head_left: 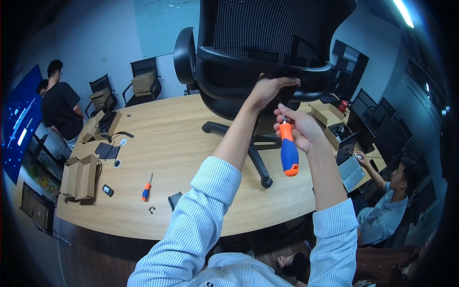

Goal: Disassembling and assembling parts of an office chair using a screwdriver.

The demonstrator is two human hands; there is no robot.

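Observation:
A black office chair [229, 88] with a mesh back stands on the wooden table, its star-shaped base [260, 167] on the tabletop. My left hand [271, 91] reaches up to the chair's lower back and grips a dark part there; some of its fingers are hidden. Just below, my right hand [303, 130] is closed around the shaft of a screwdriver [289, 152]. Its blue and orange handle hangs downward, and the tip is hidden by the fingers and the dark chair. A second blue and orange screwdriver [147, 189] lies on the table at the left.
Small dark screws or bits [152, 209], a black handheld device [108, 190] and an open cardboard box [81, 177] lie on the table's left. A seated person [387, 196] uses a laptop [351, 171] at the right. Another person [61, 103] stands far left near a screen.

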